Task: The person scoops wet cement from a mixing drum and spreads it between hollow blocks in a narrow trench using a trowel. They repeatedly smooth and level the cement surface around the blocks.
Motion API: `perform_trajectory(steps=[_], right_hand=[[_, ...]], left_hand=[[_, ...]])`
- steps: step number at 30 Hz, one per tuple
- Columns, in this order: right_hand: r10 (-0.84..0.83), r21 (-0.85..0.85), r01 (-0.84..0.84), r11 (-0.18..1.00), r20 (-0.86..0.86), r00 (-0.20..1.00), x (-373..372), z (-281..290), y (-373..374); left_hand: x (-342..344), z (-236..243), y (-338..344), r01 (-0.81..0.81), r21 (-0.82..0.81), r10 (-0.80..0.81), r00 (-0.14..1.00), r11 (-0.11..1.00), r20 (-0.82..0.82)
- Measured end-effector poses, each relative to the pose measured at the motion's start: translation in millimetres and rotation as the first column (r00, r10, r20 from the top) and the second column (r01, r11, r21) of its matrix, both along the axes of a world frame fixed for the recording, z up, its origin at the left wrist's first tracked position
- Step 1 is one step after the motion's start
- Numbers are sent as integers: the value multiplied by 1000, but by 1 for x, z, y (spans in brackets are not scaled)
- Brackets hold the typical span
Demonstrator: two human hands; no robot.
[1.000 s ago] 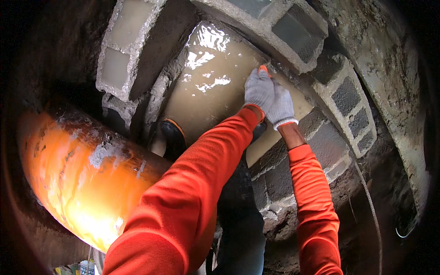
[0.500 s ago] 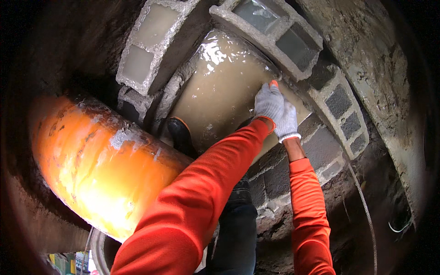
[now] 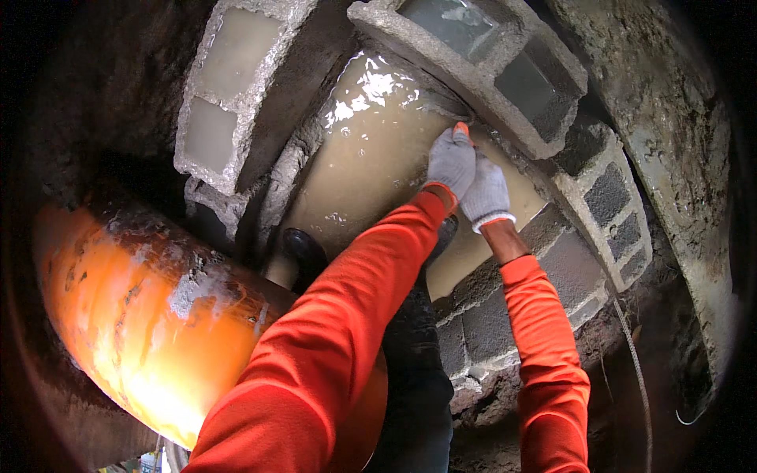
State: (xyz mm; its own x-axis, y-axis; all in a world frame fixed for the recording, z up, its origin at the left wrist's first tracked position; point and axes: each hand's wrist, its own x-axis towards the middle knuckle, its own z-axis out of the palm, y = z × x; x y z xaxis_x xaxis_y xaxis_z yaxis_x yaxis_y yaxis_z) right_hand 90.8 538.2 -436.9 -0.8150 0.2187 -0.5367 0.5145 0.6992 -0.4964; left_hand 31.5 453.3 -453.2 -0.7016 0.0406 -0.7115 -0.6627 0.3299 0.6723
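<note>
Orange piece (image 3: pixel 461 128), small and bright, is showing at the upper tip of the left hand (image 3: pixel 452 164), a little right of the middle of the frame and above muddy water (image 3: pixel 355 162). Both hands are wearing whitish knit gloves and are pressing together, the right hand (image 3: pixel 486 191) sitting lower and to the right, its glove overlapping the other's edge. Fingers are mostly hiding behind the gloves, so I cannot tell which of the 2 hands is gripping the piece, or what shape it is having below them. Red sleeves (image 3: pixel 315 355) are reaching up from the lower edge.

Muddy water is filling the space around the gloves and catching white glints toward the top. Hollow concrete blocks are bordering it: 1 block (image 3: pixel 280 102) is leaning at the upper left, its 2 openings holding murky liquid; another block (image 3: pixel 449 67) is lying tilted at the upper right; a third block (image 3: pixel 579 195) is sitting below that, farther right. Block masonry (image 3: pixel 493 327) is lining the water's lower right side. Large orange pipe (image 3: pixel 142 315) is curving across the lower left, dark boots (image 3: pixel 303 254) are standing near the centre, and a rope (image 3: pixel 635 355) is hanging at the lower right.
</note>
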Motion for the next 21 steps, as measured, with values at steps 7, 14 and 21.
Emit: perform_trajectory(steps=[7, 14, 21], right_hand=[[2, 46, -1, 999, -17, 1000, 13, 3, 6], [-61, -40, 60, 997, -22, 998, 35, -6, 5], [-1, 72, -10, 997, 141, 990, 2, -16, -3]], left_hand=[[15, 12, 6, 1, -28, 0, 1000, 1000, 31], [37, -9, 18, 11, -115, -8, 999, 993, 32], [5, -35, -4, 3, 126, -13, 997, 992, 78]])
